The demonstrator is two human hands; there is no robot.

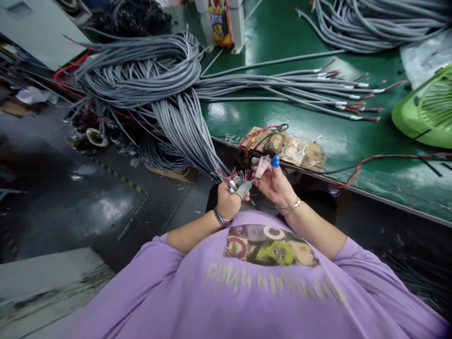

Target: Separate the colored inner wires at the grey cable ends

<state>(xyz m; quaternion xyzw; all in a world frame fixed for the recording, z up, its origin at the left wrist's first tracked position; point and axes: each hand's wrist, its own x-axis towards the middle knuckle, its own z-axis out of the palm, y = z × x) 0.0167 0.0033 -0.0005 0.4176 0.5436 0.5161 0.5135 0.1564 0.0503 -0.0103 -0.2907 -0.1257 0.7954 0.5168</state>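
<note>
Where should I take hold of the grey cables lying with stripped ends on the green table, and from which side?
Probably at the grey cables' sheathed middle, from above, hand across them: there they run roughly side by side along the green table, while the stripped ends spread into thin wires.

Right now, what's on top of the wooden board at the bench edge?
On the wooden board: a brownish lump, whitish residue beside it, and red, orange and black wires at the left end. Wood directly beneath the lump is covered.
</note>
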